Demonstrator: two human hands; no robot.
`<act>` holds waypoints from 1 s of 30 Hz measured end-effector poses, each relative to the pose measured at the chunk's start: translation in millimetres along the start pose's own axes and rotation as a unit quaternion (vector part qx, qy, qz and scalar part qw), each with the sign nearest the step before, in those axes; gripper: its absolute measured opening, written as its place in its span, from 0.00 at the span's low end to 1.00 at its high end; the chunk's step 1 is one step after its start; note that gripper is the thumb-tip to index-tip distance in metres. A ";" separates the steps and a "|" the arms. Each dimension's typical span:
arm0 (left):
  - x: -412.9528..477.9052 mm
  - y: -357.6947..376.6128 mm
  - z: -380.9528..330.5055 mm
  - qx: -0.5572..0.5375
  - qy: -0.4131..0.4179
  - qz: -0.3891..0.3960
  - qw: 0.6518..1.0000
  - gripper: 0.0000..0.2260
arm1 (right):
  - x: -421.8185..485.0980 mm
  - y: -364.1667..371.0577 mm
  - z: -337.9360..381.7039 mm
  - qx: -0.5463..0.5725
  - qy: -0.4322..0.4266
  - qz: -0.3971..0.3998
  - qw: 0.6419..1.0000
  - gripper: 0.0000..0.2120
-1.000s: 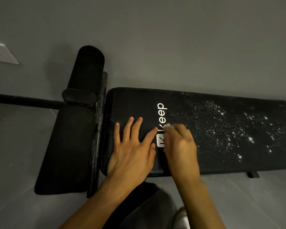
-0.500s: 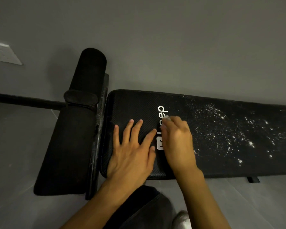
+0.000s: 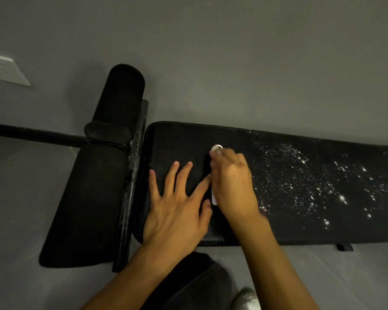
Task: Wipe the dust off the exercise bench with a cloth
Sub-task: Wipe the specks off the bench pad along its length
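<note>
Head view. My left hand (image 3: 177, 204) lies flat on the exercise bench (image 3: 179, 144), fingers (image 3: 173, 173) straight and spread, holding nothing. My guess is that it braces the pad and me while the other hand works.

My right hand (image 3: 231, 184) is just right of it, nearly touching my left index finger. Its fingers are curled down and bunched against the pad, as they would be around a small wad. The cloth itself is not clear. A white bit (image 3: 217, 148) shows at those fingertips, but I cannot tell whether it is cloth or printed logo, so the grip is unconfirmed. A white patch (image 3: 213, 196) at the edge of this hand looks like logo print.

The bench runs left to right under both hands, close to the wall. It is a long black pad with a ribbed, carbon-weave look. Under and left of my fingers it looks dark and mostly free of specks. Right of my right fingers lies the dust (image 3: 311, 182), a dense scatter of white specks out to the frame edge. That part looks unwiped, so I judge most of the job remains and the stroke should go rightward.

Left of my left fingers are the black foam rollers (image 3: 119, 101) and a dusty frame bar (image 3: 132, 175).
</note>
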State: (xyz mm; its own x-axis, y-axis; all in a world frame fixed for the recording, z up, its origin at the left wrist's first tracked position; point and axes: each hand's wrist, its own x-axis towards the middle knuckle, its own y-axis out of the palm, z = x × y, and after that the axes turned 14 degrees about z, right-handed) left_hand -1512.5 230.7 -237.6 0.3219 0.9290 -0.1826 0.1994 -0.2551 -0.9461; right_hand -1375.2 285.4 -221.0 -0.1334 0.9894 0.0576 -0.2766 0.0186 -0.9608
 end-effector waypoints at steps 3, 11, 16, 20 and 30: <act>0.7 0.1 0.2 -0.005 0.001 -0.002 1.000 0.24 | -28.2 -4.6 0.4 0.031 -0.027 0.011 0.999 0.16; 1.3 -0.7 0.2 -0.006 -0.006 0.006 1.000 0.25 | 71.5 -3.8 -6.6 -0.007 0.007 0.013 1.000 0.11; 0.7 -0.8 0.1 -0.009 -0.006 0.008 1.000 0.24 | 32.8 -3.9 -0.5 0.033 -0.047 0.018 0.998 0.13; 0.9 -2.4 -1.1 -0.012 -0.011 0.011 1.000 0.25 | 84.4 -0.9 -3.0 0.019 -0.007 0.015 1.000 0.10; -0.4 -2.6 0.3 -0.020 -0.009 -0.002 1.000 0.26 | 50.7 2.6 8.9 0.048 -0.029 0.017 0.998 0.14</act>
State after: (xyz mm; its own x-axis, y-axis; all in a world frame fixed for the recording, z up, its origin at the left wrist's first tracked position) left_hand -1513.4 231.1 -235.2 0.3042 0.9345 -0.1847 0.2379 -0.2622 -0.9352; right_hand -1391.2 334.4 -218.2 -0.1986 0.9792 0.0427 -0.3597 -0.0323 -0.9325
